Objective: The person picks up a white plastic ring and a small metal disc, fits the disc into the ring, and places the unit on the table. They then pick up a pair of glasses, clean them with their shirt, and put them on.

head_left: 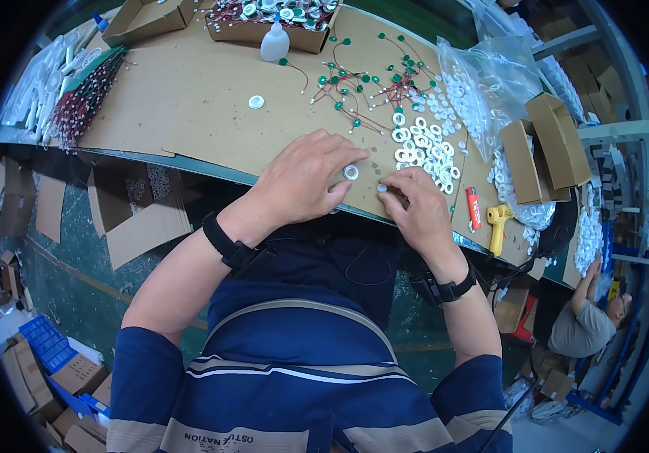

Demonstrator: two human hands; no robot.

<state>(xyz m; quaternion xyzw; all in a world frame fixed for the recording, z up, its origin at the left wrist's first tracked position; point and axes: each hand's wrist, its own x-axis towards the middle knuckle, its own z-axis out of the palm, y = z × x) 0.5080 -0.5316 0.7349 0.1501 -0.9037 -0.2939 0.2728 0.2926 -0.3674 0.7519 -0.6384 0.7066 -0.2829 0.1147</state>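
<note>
A small white ring (351,173) with a dark centre is on the table near its front edge. My left hand (302,180) rests around it, thumb and fingers apart, the ring in the gap between them. Whether the thumb touches the ring I cannot tell. To the right, my right hand (419,205) is closed, thumb and forefinger pinching a small whitish disc (382,188). Just beyond that hand lies a pile of white rings (426,151). Small translucent white caps (436,106) are scattered behind the pile.
Green discs with red wires (351,84) spread across the far table. A white dropper bottle (274,42) stands before a filled carton (305,38). A lone white disc (256,102) lies left. Rightward are a red tube (474,208), yellow glue gun (499,226), open carton (524,162) and another person (585,328).
</note>
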